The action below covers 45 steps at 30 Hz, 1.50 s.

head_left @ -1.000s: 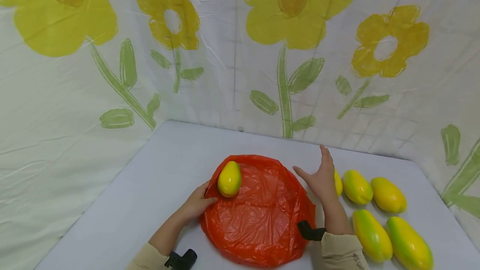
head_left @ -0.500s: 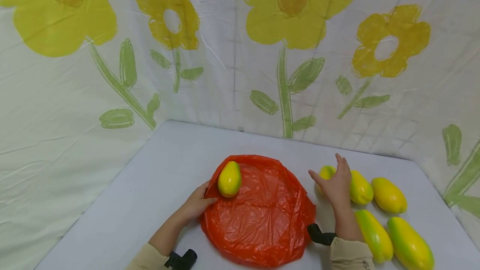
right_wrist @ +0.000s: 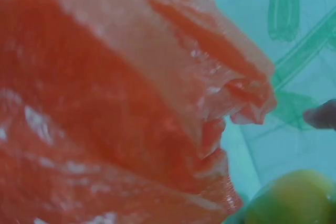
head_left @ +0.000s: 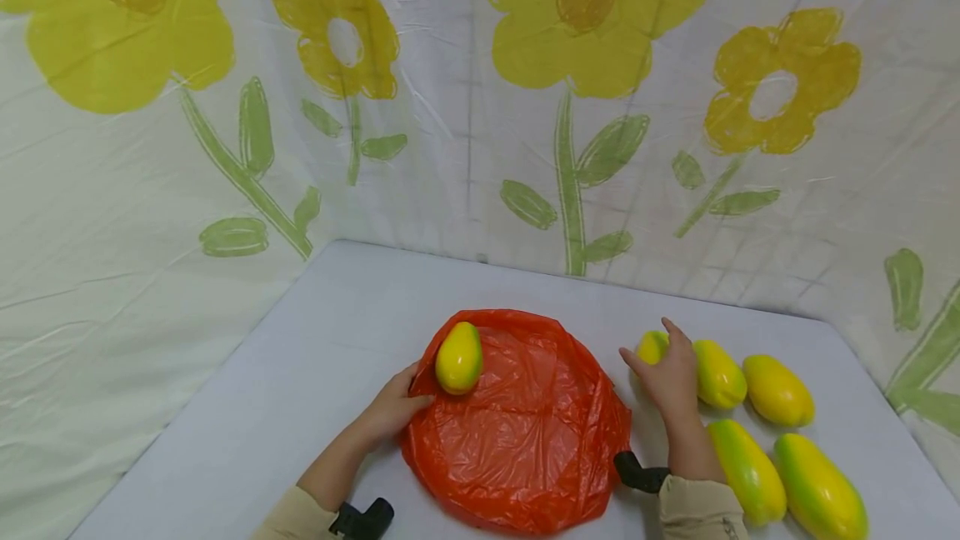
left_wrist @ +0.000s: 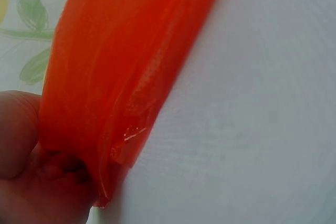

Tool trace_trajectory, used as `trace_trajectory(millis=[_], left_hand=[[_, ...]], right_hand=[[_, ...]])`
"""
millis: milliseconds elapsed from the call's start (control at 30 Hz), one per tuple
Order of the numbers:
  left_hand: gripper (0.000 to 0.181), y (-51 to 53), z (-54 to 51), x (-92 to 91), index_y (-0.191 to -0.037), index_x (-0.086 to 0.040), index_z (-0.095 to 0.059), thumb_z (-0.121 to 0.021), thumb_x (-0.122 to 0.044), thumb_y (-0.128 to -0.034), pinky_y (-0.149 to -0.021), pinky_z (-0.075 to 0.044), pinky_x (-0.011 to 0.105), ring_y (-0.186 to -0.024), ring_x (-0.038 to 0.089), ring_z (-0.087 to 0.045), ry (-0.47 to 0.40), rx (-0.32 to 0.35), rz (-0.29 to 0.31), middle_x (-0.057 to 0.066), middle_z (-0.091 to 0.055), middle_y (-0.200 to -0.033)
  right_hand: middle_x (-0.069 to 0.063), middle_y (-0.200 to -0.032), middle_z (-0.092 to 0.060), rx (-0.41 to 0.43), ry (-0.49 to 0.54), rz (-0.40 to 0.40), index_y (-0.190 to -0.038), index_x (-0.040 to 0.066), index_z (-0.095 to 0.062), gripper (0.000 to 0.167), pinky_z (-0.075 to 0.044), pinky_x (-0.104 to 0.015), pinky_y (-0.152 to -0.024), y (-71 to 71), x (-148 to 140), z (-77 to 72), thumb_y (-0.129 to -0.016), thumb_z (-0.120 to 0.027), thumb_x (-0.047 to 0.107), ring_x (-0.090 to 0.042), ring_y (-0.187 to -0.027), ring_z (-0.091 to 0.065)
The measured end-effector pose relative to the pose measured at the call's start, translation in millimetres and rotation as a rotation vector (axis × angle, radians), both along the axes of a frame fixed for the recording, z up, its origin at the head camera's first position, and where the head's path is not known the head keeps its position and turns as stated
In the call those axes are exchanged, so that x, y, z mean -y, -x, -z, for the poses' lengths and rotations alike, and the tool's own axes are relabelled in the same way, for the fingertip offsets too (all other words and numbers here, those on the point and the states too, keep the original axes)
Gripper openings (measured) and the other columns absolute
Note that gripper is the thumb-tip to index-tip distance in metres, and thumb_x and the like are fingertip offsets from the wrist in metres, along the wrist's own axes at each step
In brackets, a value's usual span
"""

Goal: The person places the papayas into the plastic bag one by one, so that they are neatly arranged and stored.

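A red plastic bag [head_left: 525, 432] lies spread in a round shape on the table, with one yellow-green fruit [head_left: 459, 358] at its upper left. My left hand [head_left: 392, 408] grips the bag's left edge; in the left wrist view, the thumb and curled fingers of that hand [left_wrist: 42, 182] pinch the red plastic [left_wrist: 115, 66]. Right of the bag, my right hand [head_left: 670, 377] is spread beside a fruit [head_left: 652, 346] that it partly covers; contact cannot be told. The right wrist view shows a fingertip [right_wrist: 321, 115] above a fruit [right_wrist: 294, 200], near the crumpled bag edge [right_wrist: 247, 98].
Several more yellow-green fruits stand on the right of the white table [head_left: 352, 298]: two behind [head_left: 720, 375] [head_left: 778, 390] and two in front, one [head_left: 750, 473] beside my right forearm and another [head_left: 821, 486] farther right. A flower-patterned curtain [head_left: 442, 157] hangs behind.
My right hand has moved right, away from the bag's edge to the nearest fruit, then slightly back left and down. The left hand, the bag and the fruit on it have stayed put.
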<state>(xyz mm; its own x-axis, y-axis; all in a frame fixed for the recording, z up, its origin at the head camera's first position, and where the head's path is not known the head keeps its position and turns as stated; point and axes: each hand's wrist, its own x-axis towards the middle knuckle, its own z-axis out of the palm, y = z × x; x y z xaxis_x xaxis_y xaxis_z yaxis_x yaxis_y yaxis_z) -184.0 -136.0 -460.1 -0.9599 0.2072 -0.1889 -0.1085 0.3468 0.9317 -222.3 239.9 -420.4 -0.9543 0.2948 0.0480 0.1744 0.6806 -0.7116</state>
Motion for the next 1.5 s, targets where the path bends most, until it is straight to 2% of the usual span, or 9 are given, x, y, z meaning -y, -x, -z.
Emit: trace_trajectory(millis=[200, 400, 567, 800, 1233, 1500], left_hand=[[0.058, 0.3, 0.0, -0.5, -0.144, -0.006, -0.03, -0.052, -0.007, -0.0902, -0.076, -0.058, 0.037, -0.097, 0.02, -0.061, 0.0, 0.002, -0.002, 0.02, -0.045, -0.138], [0.058, -1.7, -2.1, -2.1, -0.143, -0.007, -0.033, -0.054, -0.008, -0.0894, -0.078, -0.057, 0.037, -0.101, 0.021, -0.059, 0.01, 0.009, -0.036, 0.018, -0.046, -0.138], [0.057, -3.7, -2.9, -2.7, -0.142, -0.008, -0.035, -0.055, -0.007, -0.0891, -0.079, -0.057, 0.039, -0.103, 0.022, -0.058, 0.007, 0.004, -0.048, 0.017, -0.047, -0.137], [0.058, -2.1, 0.5, -2.1, -0.143, -0.008, -0.033, -0.054, -0.007, -0.0893, -0.079, -0.057, 0.038, -0.104, 0.022, -0.058, 0.006, 0.001, -0.028, 0.018, -0.045, -0.138], [0.058, -3.3, -0.5, -2.4, -0.143, -0.008, -0.034, -0.054, -0.007, -0.0892, -0.08, -0.057, 0.039, -0.107, 0.023, -0.058, -0.002, -0.003, -0.043, 0.017, -0.045, -0.139], [0.058, -1.1, 0.7, -1.8, -0.143, -0.008, -0.033, -0.054, -0.008, -0.0897, -0.08, -0.057, 0.038, -0.105, 0.022, -0.057, 0.017, -0.002, -0.034, 0.018, -0.045, -0.139]], right_hand=[[-0.026, -0.145, -0.029, -0.001, 0.05, 0.011, -0.145, 0.003, -0.025, 0.077, -0.028, -0.059, -0.108, 1.7, -1, 3.1, -0.083, -0.066, 0.023, -0.042, -0.128, -0.031], [-0.026, -0.145, -0.031, 0.013, 0.105, 0.016, -0.144, 0.002, -0.028, 0.072, -0.029, -0.057, -0.108, 3.9, -1, 10.7, -0.085, -0.064, 0.024, -0.041, -0.127, -0.034], [-0.023, -0.147, -0.031, 0.018, 0.163, 0.021, -0.146, 0.005, -0.024, 0.078, -0.03, -0.058, -0.108, 6.0, 2, 21.4, -0.083, -0.065, 0.029, -0.039, -0.126, -0.035], [-0.022, -0.147, -0.03, 0.023, 0.202, 0.04, -0.149, 0.009, -0.018, 0.086, -0.033, -0.059, -0.105, 6.5, 2, 29.1, -0.082, -0.066, 0.032, -0.037, -0.122, -0.036], [-0.023, -0.146, -0.029, 0.042, 0.228, 0.036, -0.149, 0.009, -0.016, 0.084, -0.033, -0.058, -0.104, 6.2, -3, 31.1, -0.084, -0.064, 0.032, -0.037, -0.12, -0.036], [-0.023, -0.149, -0.026, 0.082, 0.22, 0.022, -0.15, 0.01, -0.013, 0.084, -0.03, -0.058, -0.107, 7.6, -4, 23.5, -0.086, -0.061, 0.036, -0.038, -0.125, -0.033]])
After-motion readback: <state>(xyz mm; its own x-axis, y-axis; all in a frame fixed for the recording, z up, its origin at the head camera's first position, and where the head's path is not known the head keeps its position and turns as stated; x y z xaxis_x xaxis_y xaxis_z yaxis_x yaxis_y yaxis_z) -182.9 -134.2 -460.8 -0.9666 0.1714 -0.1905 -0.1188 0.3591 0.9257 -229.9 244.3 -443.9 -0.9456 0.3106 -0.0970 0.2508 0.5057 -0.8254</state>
